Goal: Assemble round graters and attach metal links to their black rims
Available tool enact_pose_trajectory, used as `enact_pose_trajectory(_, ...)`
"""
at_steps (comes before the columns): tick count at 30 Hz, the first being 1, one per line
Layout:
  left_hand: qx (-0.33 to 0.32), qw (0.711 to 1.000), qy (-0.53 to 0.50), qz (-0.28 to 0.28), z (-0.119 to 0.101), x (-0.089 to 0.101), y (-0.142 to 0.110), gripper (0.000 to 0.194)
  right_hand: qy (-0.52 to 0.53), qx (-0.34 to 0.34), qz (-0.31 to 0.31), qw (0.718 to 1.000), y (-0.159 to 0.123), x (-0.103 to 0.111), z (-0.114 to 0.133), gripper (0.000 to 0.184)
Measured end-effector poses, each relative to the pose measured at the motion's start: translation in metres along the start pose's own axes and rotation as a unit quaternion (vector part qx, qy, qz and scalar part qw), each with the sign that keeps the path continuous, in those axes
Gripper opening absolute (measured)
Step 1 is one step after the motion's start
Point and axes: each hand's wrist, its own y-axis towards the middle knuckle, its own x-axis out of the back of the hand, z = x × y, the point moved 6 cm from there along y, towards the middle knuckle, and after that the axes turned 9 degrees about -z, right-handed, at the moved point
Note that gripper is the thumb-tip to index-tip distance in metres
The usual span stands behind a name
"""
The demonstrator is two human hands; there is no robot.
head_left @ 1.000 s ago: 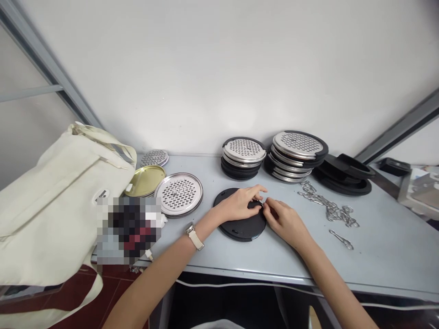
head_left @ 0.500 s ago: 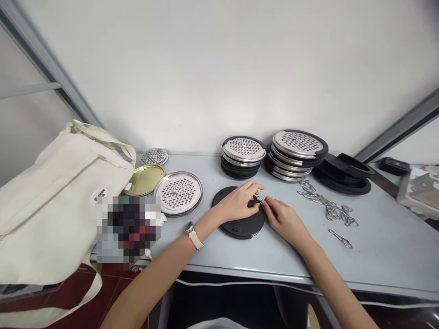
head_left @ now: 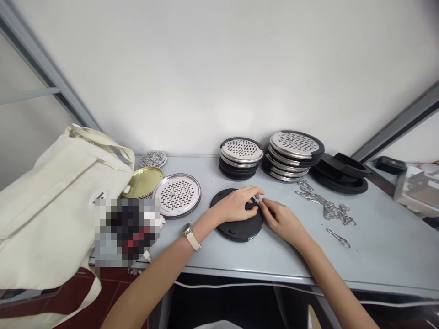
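Observation:
A round black plastic disc (head_left: 237,232) with small slots lies flat on the table near its front edge. My left hand (head_left: 236,205), with a watch at the wrist, rests over the disc, its fingers and thumb curled at the right rim. At that rim my right hand (head_left: 279,220) pinches a small metal carabiner clip (head_left: 256,201), partly hidden by the fingertips. The clip is touching or very close to the disc's edge; whether it passes through a slot I cannot tell. More carabiner clips (head_left: 329,209) lie in a loose heap to the right, with one single clip (head_left: 338,238) apart.
Behind my hands stand a smaller stack of round grater plates (head_left: 242,151) and a taller stack (head_left: 294,145). Black rings (head_left: 343,183) lie at right. To the left are a loose grater plate (head_left: 176,195), a gold lid (head_left: 144,182) and a cream bag (head_left: 58,205).
The hands stay at the disc's right rim, with the right fingertips slightly closer to the left fingers. The whole view has shifted a little.

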Motion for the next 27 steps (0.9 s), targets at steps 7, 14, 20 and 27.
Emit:
enact_pose_trajectory(7, -0.017, 1.0, -0.006, 0.004, -0.0007, -0.0018, 0.0002, 0.038, 0.012, -0.005, 0.022, 1.0, -0.0001, -0.0017, -0.0001, 0.029)
enact_pose_trajectory(14, -0.012, 1.0, -0.009, 0.006, -0.0016, -0.0026, -0.0002, 0.041, 0.018, -0.002, 0.036, 0.999, -0.0002, -0.0003, 0.0006, 0.031)
enact_pose_trajectory(20, 0.007, 1.0, -0.021, 0.009, -0.0006, -0.0018, 0.0005, 0.045, 0.02, -0.002, 0.028, 0.999, -0.0008, 0.0005, 0.002, 0.032)
enact_pose_trajectory(27, 0.028, 0.999, -0.042, 0.015, 0.0058, -0.0025, 0.0008, 0.049, 0.022, -0.004, 0.031, 0.999, -0.0006, 0.0003, 0.0023, 0.032)
